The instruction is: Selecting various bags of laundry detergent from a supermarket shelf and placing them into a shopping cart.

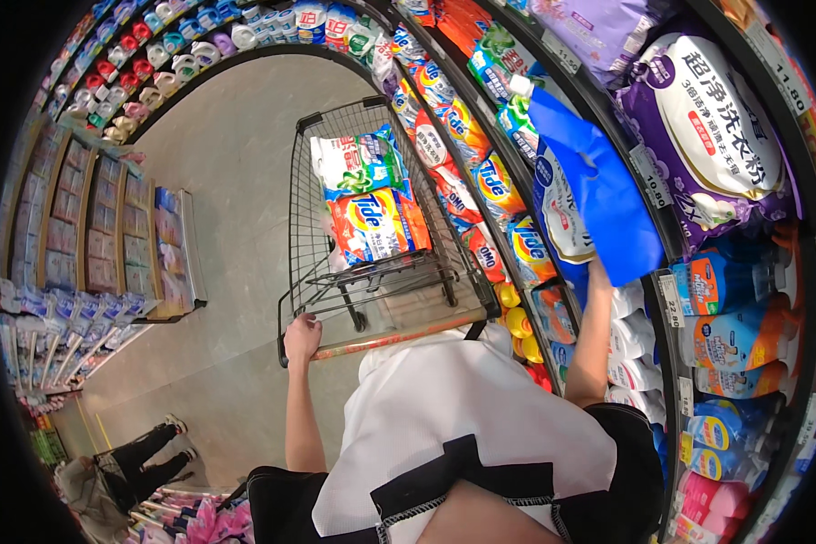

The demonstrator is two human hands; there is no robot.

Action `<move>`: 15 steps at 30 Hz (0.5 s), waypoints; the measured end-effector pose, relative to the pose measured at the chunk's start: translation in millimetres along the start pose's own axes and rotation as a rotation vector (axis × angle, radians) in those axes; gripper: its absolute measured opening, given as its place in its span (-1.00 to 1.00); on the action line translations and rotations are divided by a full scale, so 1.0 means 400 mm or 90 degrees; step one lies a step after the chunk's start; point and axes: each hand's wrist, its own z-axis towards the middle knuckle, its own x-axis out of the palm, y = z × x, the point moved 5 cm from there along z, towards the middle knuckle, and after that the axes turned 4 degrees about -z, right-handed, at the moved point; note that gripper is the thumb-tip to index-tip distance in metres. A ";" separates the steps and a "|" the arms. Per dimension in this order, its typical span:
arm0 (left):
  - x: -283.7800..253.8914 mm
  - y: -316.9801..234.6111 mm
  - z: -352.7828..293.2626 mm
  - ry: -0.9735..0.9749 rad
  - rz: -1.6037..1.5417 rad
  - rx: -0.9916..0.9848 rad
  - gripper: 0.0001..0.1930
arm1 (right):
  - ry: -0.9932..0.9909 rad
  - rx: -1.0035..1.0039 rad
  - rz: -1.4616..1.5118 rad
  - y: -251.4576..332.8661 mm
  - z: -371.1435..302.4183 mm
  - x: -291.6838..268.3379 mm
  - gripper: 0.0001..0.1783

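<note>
My left hand (301,337) grips the handle of a metal shopping cart (383,299) in front of me. In the cart's basket lie an orange detergent bag (372,224) and a green-and-white bag (358,163). My right arm reaches up to the shelf on the right, where my right hand (598,268) holds the bottom of a large blue detergent refill pouch with a white cap (594,186). The pouch is lifted in front of the shelves, tilted, and it hides most of my fingers.
Shelves on the right hold purple powder bags (707,136), orange bags (480,190) and blue and white bottles (725,335). A low display of boxes (100,227) stands at left across the grey aisle floor. Another person's dark-clad legs (150,453) show at lower left.
</note>
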 end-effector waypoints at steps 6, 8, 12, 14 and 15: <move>-0.020 -0.008 0.003 -0.070 -0.303 0.068 -0.73 | 0.089 0.115 0.381 0.145 0.001 -0.019 -0.64; -0.048 -0.121 -0.018 0.125 -0.644 0.158 -0.49 | 0.217 0.184 0.600 0.218 -0.023 0.022 -0.65; -0.179 -0.350 -0.103 0.482 -0.964 0.445 -0.08 | 0.279 0.351 0.683 0.290 -0.085 0.116 -0.67; -0.190 -0.391 -0.118 0.500 -0.940 0.552 -0.03 | 0.320 0.479 0.625 0.270 -0.120 0.166 -0.69; -0.191 -0.392 -0.131 0.571 -0.822 0.542 -0.06 | 0.306 0.547 0.595 0.234 -0.134 0.191 -0.70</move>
